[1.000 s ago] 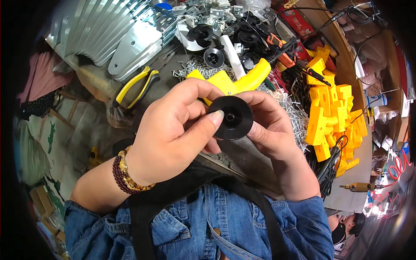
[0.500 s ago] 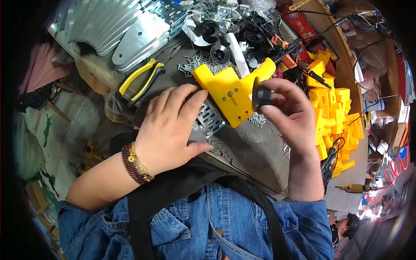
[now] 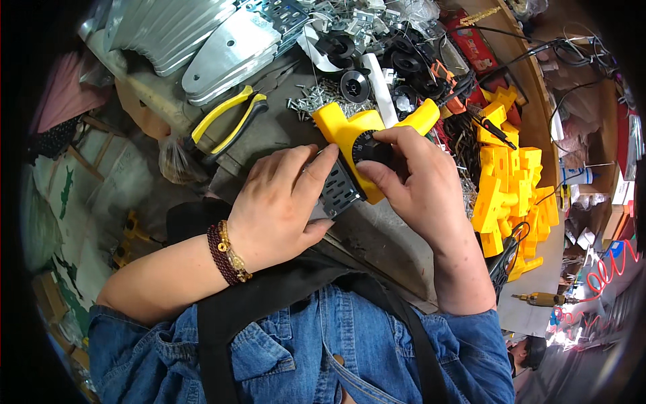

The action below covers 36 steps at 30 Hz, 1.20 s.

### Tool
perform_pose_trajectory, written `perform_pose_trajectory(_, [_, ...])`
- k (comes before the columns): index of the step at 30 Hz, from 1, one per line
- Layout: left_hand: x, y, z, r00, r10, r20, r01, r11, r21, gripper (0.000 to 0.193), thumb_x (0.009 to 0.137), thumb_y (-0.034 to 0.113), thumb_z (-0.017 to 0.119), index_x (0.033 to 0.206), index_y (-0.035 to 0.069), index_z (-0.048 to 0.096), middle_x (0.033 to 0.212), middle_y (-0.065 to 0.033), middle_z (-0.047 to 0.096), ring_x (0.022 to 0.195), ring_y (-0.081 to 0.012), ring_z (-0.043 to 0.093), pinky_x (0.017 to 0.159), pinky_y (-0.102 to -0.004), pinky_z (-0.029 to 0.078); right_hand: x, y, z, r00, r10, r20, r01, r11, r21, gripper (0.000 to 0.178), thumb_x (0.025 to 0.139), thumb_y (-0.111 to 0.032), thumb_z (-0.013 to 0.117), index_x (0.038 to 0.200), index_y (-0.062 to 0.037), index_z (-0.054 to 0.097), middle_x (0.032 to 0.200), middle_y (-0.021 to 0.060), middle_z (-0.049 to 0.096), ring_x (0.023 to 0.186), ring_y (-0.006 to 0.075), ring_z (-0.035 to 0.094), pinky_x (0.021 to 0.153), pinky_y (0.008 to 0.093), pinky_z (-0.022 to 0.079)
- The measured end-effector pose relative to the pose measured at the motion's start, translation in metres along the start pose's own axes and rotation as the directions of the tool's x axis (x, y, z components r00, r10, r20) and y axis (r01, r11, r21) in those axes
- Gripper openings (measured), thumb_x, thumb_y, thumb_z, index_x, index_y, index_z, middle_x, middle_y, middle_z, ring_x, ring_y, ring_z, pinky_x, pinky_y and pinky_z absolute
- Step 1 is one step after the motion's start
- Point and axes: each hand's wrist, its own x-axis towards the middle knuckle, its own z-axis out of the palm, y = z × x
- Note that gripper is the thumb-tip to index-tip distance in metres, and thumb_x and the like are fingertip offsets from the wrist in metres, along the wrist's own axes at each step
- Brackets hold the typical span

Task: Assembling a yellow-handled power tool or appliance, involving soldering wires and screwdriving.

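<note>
A black round dial knob (image 3: pixel 367 147) with pale markings lies against the face of a yellow plastic housing (image 3: pixel 331 122). The thumb and fingers of my right hand (image 3: pixel 425 185) are closed on the knob. A slotted metal plate (image 3: pixel 338 187) is joined along the housing's near left side. Over this plate lies my left hand (image 3: pixel 274 202), its fingertips at the housing's edge and its thumb at the plate's near side, gripping it. The plate's left part is hidden under that hand. The housing's screws and shaft are covered by the knob and my right hand.
Yellow-and-black pliers (image 3: pixel 229 121) lie to the left, near stacked metal plates (image 3: pixel 229 54). Loose screws (image 3: pixel 323 99), black knobs (image 3: pixel 354 86) and cables sit behind the housing. Yellow housings (image 3: pixel 508 182) are piled at right, with a screwdriver-like tool (image 3: pixel 542 298) beyond.
My right hand has moved left and down, bringing the knob from beside the housing onto its face, over the shaft. My left hand keeps its hold, shifted slightly right.
</note>
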Motion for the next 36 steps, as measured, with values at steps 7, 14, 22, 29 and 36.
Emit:
perform_pose_trajectory(7, [0.004, -0.002, 0.000, 1.000, 0.012, -0.012, -0.013, 0.998, -0.064, 0.092, 0.066, 0.018, 0.082, 0.144, 0.000, 0.038, 0.130, -0.0184, 0.047, 0.117, -0.0374, 0.051, 0.102, -0.0450, 0.043, 0.011, -0.003, -0.007, 0.991, -0.057, 0.123, 0.072, 0.990, -0.123, 0.033, 0.083, -0.024, 0.075, 0.099, -0.0026, 0.057, 0.081, 0.0174, 0.066, 0.075, 0.0374, 0.066, 0.065, 0.0438, 0.052])
perform_pose_trajectory(14, [0.004, -0.008, -0.011, 0.998, 0.044, 0.051, -0.043, 0.999, -0.025, 0.090, 0.063, 0.015, 0.083, 0.143, 0.002, 0.042, 0.130, -0.0183, 0.048, 0.116, -0.0382, 0.052, 0.100, -0.0443, 0.045, 0.024, 0.060, -0.031, 0.992, -0.081, 0.093, 0.039, 0.922, 0.384, 0.036, 0.088, -0.010, 0.069, 0.123, -0.0039, 0.061, 0.094, 0.0101, 0.068, 0.081, 0.0212, 0.067, 0.069, 0.0338, 0.053])
perform_pose_trajectory(22, [0.033, -0.004, -0.021, 0.988, 0.109, 0.112, -0.110, 0.994, -0.004, 0.094, 0.061, 0.012, 0.084, 0.143, 0.002, 0.041, 0.134, -0.0191, 0.050, 0.119, -0.0391, 0.053, 0.102, -0.0435, 0.045, 0.073, 0.294, -0.037, 0.855, 0.302, -0.421, -0.278, 0.953, 0.120, 0.049, 0.082, -0.005, 0.057, 0.131, -0.0038, 0.057, 0.111, 0.0240, 0.067, 0.109, 0.0375, 0.063, 0.095, 0.0373, 0.048])
perform_pose_trajectory(29, [0.053, 0.010, -0.029, 0.989, 0.148, -0.031, -0.147, 0.989, 0.025, 0.070, 0.073, 0.010, 0.077, 0.137, 0.005, 0.052, 0.135, -0.0174, 0.047, 0.121, -0.0362, 0.048, 0.102, -0.0419, 0.042, 0.085, 0.302, -0.014, 0.771, 0.169, -0.614, -0.338, 0.926, -0.169, 0.027, 0.093, -0.021, 0.059, 0.118, -0.0129, 0.067, 0.101, 0.0203, 0.069, 0.097, 0.0390, 0.066, 0.084, 0.0431, 0.052])
perform_pose_trajectory(36, [0.101, 0.015, -0.034, 0.903, 0.375, 0.210, -0.417, 0.884, 0.212, 0.031, 0.080, 0.000, 0.066, 0.109, 0.006, 0.068, 0.097, -0.0143, 0.062, 0.070, -0.0270, 0.060, 0.065, -0.0351, 0.049, 0.087, 0.261, -0.011, 0.722, 0.308, -0.619, -0.367, 0.930, 0.035, 0.019, 0.087, -0.009, 0.061, 0.103, -0.0033, 0.069, 0.090, 0.0217, 0.069, 0.086, 0.0386, 0.067, 0.077, 0.0421, 0.052])
